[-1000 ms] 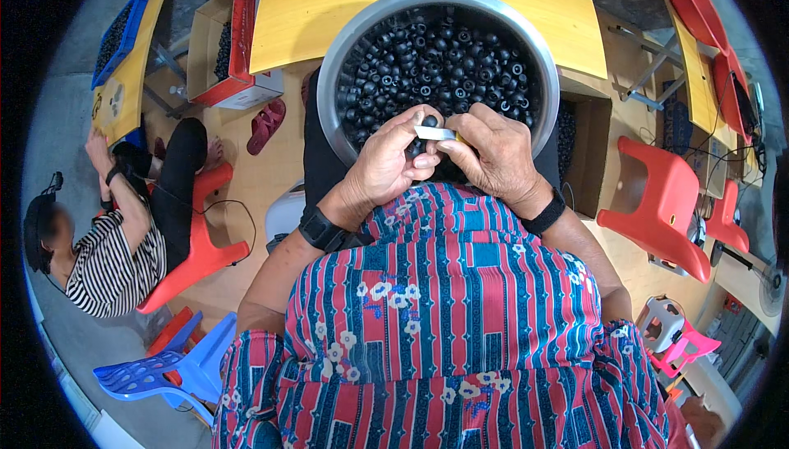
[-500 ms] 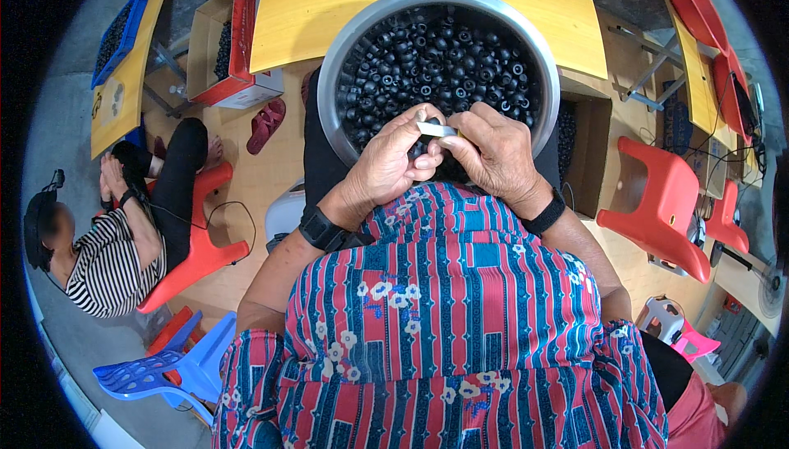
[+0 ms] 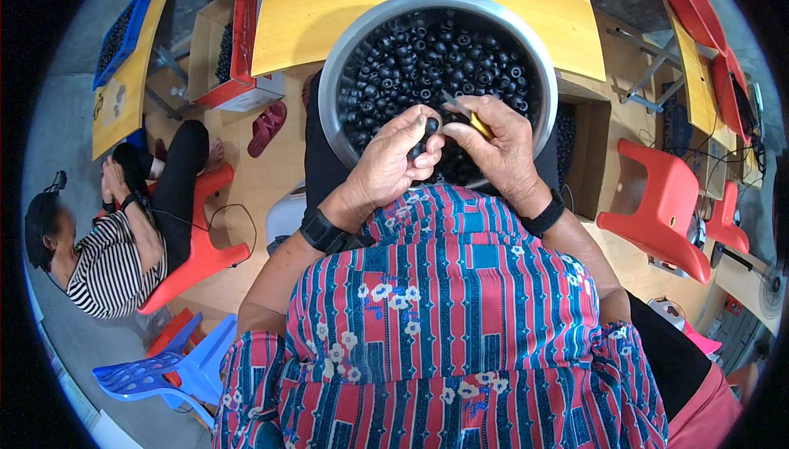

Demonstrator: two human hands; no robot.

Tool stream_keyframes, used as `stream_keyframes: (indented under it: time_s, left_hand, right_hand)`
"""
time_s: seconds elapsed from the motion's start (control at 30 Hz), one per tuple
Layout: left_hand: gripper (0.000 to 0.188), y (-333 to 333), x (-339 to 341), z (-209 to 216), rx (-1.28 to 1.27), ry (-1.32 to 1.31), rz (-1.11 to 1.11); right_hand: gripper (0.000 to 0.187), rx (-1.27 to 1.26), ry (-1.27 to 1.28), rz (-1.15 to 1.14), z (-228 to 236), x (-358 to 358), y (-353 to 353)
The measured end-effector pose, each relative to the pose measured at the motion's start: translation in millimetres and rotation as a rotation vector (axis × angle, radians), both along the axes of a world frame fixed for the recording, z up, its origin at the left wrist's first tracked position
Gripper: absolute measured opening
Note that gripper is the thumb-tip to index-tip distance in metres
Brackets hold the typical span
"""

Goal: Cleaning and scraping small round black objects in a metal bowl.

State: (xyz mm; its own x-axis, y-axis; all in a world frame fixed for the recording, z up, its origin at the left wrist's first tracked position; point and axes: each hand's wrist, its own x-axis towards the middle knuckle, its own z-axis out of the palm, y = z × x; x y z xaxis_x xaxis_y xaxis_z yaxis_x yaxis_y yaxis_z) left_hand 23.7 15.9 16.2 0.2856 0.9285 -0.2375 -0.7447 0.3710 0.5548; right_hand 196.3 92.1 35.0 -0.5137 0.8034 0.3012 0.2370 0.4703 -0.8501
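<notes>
A wide metal basin (image 3: pixel 330 79) in front of me is filled with small round black parts (image 3: pixel 427 59), many with a hole in the end. Over its near side, my left hand (image 3: pixel 394 153) is closed round a black part (image 3: pixel 431 125), held between thumb and forefinger, with more black showing by the lower fingers. Just to the right, my right hand (image 3: pixel 497 141) grips a small knife with a yellow handle (image 3: pixel 480 125). Its short blade (image 3: pixel 450 101) points up and left, apart from the black part. The palm side of both hands is hidden.
A yellow table (image 3: pixel 329 5) lies beyond the basin. Cardboard boxes (image 3: pixel 592 153) stand on either side. A red stool (image 3: pixel 657 202) is at right, and a blue chair (image 3: pixel 193 367) at lower left. Another person (image 3: pixel 115 260) sits at left with hands together.
The knife blade has swung up and away from the black part, so its yellow handle now shows. My right hand has opened slightly away from my left, which stays nearly still.
</notes>
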Motion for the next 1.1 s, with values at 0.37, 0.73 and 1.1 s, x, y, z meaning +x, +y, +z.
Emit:
stream_keyframes:
  time_s: [0.37, 0.73, 1.1]
  left_hand:
    - [0.02, 1.1, 2.5, -9.5, -0.011, -0.033, 0.018]
    - [0.015, 0.9, 3.7, -13.0, 0.001, 0.009, 0.053]
    - [0.019, 16.8, -20.5, 7.2, 0.042, 0.03, 0.19]
  right_hand:
    - [0.027, 0.21, 0.005, 0.048, -2.3, -4.2, -1.8]
    - [0.01, 0.204, -0.01, 0.049, 1.1, -3.2, -3.4]
    - [0.015, 0.061, -0.006, -0.04, 8.1, 1.3, -5.0]
